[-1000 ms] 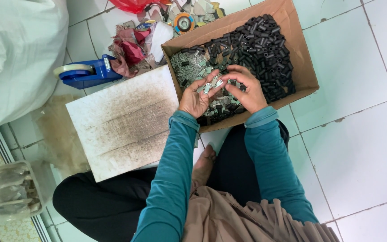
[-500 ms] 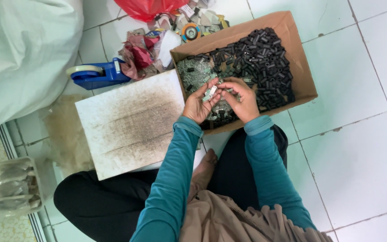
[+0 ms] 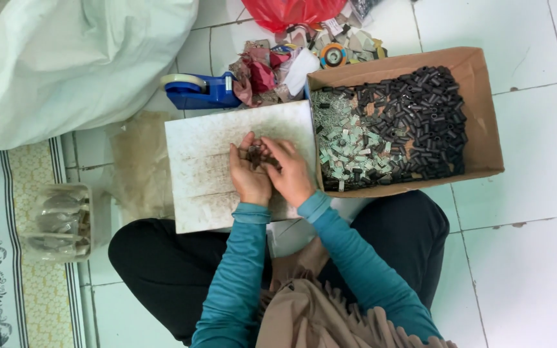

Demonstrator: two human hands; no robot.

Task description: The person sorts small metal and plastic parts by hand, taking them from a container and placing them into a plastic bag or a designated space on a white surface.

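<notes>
Change noted: both hands have moved off the cardboard box (image 3: 485, 122) and now sit together over the white board (image 3: 214, 161), which lies on the person's lap side, just left of the box. A second ago they were working above the box's pale green chips; now they carry a small dark cluster (image 3: 257, 154) over the board. Reading: material has been lifted out of the box and brought to the board for handling there.

Left to right. A white sack (image 3: 66, 58) fills the upper left, cut off by the frame edge. A clear plastic container (image 3: 59, 222) stands on the floor below it; contents not legible. A blue tape dispenser (image 3: 201, 93) lies just above the board.

Left hand (image 3: 247, 177): fingers curled in, pinching at the dark cluster. Right hand (image 3: 291, 174): also curled, fingertips touching the same cluster. How firmly either grips cannot be told; the pieces are mostly covered by the fingers, and their kind is too small to make out.

In the box, pale green chips (image 3: 349, 145) lie left, black cylinders (image 3: 420, 122) right. A red bag (image 3: 298, 11) is cropped at the top.
</notes>
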